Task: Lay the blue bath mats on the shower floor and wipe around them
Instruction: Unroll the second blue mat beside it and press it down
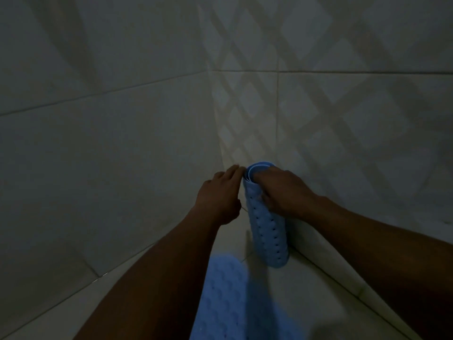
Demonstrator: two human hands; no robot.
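A rolled blue bath mat (267,231) with small holes stands upright in the shower corner, its lower end on the floor. My right hand (284,192) grips the roll near its top, fingers curled over the rim. My left hand (220,192) is at the roll's top left edge, with the fingertips touching the rim; whether it grips is unclear. A second blue bath mat (230,305) lies flat on the shower floor in front, between my forearms.
Pale tiled walls meet in a corner (218,114) behind the roll. Light tiled floor (311,293) shows right of the flat mat and a strip at lower left (73,310). The scene is dim, with lattice shadows on the right wall.
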